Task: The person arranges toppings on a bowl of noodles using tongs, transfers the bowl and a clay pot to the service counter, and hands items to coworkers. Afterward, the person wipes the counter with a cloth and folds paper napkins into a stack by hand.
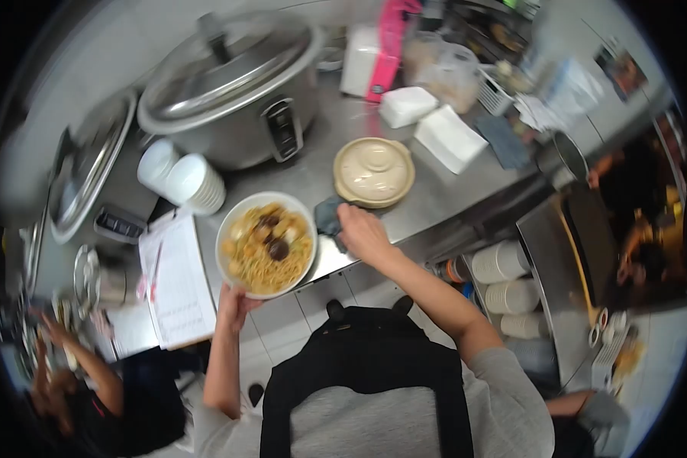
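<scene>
My left hand point(235, 305) grips the lower rim of a white bowl point(223, 267) at the counter's front edge. Yellow noodles point(278, 267) fill the bowl, topped with dark mushrooms and pale chunks. A dark grey cloth point(328, 216) is bunched in my right hand point(362, 235), close beside the bowl's right rim. Just beyond that hand stands a lidded beige clay pot point(374, 172), and the cloth lies at its lower left edge.
A large rice cooker point(229, 122) stands behind the bowl, near stacked white cups point(196, 183). Left of the bowl lies a clipboard with paper point(177, 278). White napkins point(450, 139) sit at the right. Other people work at both sides; one person's arm point(91, 359) shows lower left.
</scene>
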Demonstrator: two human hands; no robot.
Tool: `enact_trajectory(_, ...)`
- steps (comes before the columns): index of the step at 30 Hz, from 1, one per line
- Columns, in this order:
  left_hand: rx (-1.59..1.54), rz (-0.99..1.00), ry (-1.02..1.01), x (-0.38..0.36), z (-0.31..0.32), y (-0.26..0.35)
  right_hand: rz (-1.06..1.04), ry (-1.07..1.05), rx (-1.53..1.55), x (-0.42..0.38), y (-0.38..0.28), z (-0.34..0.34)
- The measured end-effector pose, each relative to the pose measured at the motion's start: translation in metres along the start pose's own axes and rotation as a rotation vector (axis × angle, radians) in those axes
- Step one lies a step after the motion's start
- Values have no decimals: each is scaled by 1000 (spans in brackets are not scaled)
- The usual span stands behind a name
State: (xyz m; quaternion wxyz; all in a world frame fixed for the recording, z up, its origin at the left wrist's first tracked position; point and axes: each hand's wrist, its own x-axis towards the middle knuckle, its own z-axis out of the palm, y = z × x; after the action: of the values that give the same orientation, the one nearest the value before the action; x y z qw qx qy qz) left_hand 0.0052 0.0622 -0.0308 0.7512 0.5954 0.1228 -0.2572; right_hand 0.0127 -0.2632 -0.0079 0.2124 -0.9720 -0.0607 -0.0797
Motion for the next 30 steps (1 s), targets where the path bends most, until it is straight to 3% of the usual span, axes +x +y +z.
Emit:
enact_trajectory(1, -73, 20, 29, -8, -1, -6, -104, 112, 29, -8, -8, -22)
enact_trajectory(4, -136, 47, 146, -32, 6, -21, -136, 340, 167, -37, 9, -63)
enact_trajectory(6, -137, 42, 212, -48, 10, -28, 132, 297, 438, -65, 45, -79)
enact_trajectory(9, -96, 67, 269, -67, 26, -25, 397, 336, 595, -108, 104, -85)
enact_trajectory(13, 42, 84, 190, -81, 90, -1, 391, 404, 567, -170, 135, -95)
enact_trajectory(17, 163, 18, -10, -72, 176, -17, 501, 415, 505, -246, 156, -135)
enact_trajectory(25, 308, -152, -675, -22, 415, -82, 864, 783, 401, -405, 198, -193)
enact_trajectory(30, 451, -270, -982, -14, 541, -131, 1152, 1056, 37, -512, 210, -208)
